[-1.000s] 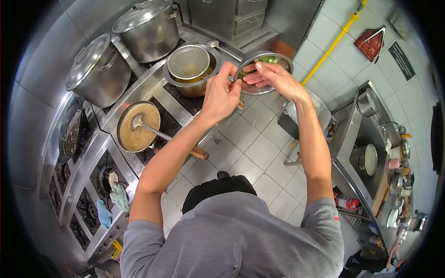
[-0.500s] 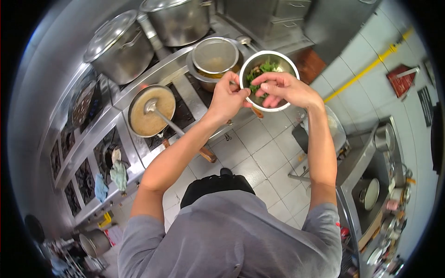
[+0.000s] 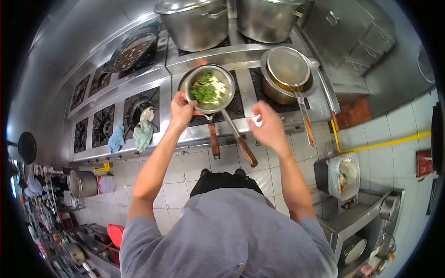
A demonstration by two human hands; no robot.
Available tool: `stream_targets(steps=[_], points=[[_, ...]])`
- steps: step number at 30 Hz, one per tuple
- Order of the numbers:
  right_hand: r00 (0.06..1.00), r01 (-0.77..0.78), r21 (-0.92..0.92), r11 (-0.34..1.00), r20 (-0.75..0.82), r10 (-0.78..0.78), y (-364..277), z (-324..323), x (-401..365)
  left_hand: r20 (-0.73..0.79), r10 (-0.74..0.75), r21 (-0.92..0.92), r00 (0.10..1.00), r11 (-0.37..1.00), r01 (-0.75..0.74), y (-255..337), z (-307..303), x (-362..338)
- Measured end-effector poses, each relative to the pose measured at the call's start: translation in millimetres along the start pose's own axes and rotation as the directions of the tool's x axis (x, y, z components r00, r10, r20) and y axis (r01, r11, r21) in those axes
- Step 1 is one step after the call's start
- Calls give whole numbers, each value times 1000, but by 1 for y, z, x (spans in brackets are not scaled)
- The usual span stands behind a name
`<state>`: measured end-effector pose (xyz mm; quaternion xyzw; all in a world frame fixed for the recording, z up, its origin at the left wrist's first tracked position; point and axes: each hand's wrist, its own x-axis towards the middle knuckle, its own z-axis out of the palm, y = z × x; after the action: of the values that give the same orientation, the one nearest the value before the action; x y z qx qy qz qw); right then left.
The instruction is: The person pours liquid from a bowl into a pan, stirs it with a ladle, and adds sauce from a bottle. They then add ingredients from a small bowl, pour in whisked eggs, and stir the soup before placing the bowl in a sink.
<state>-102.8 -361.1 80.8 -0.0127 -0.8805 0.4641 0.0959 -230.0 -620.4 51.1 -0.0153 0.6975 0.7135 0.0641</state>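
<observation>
My left hand (image 3: pixel 181 112) grips the left rim of a steel bowl (image 3: pixel 231 95), which holds chopped green leaves (image 3: pixel 204 92) and pale white pieces (image 3: pixel 219 86). The bowl is over a pan (image 3: pixel 182 79) on the stove, hiding most of it. The pan's wooden handle (image 3: pixel 213 140) points toward me. Beside it, a ladle handle (image 3: pixel 245 150) with a wooden grip slants out from under the bowl. My right hand (image 3: pixel 269 127), slightly blurred, hangs in the air right of the bowl, holding nothing, fingers loosely bent and apart.
A sieve (image 3: pixel 288 67) rests over a pot (image 3: pixel 276 91) to the right, its handle jutting over the stove edge. Two stockpots (image 3: pixel 194 28) stand behind. Left are burners (image 3: pixel 104 125), cloths (image 3: pixel 144 135) and a wok (image 3: pixel 134 53) over a flame. A food bin (image 3: pixel 345 176) stands at right.
The bowl has moved left, from beside the sieve pot to above the pan. My right hand has come away from the bowl. The view has turned to the left.
</observation>
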Motion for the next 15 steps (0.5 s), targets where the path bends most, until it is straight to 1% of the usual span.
stream_targets(steps=[1,2,3,4,5,6,7,8,11,12,14,15], points=[[993,-20,-182,983,110,40,22,25,-10,-58,39,59,998,998,-35,-5,-20,14],[973,-59,-244,968,204,111,34,45,-17,-97,106,166,990,982,-89,-13,-41,31],[961,-107,-266,958,220,168,43,65,-24,-128,173,274,977,953,-133,-16,-56,43],[929,-205,-145,968,283,239,57,82,-25,-157,169,411,973,907,-91,-4,-61,45],[887,-311,-31,950,351,301,65,91,-24,-156,313,592,937,789,-165,-1,-66,51],[899,-286,-60,956,330,289,73,99,-26,-122,446,748,886,628,-213,2,-70,57],[910,-262,-89,961,308,277,73,102,-27,-57,561,870,826,434,-235,5,-72,61],[922,-242,-117,963,283,266,73,104,-29,-100,512,836,853,509,-208,8,-70,64],[941,-209,-176,962,229,247,58,90,-41,-55,556,855,830,455,-248,13,-63,72],[955,-193,-166,967,194,224,57,86,-44,-18,552,849,833,449,-279,9,-62,80],[976,-163,-151,975,122,182,52,79,-52,-12,518,845,855,462,-269,3,-58,90],[968,-197,-156,968,126,218,48,76,-54,-6,500,843,866,468,-264,-1,-55,95]])
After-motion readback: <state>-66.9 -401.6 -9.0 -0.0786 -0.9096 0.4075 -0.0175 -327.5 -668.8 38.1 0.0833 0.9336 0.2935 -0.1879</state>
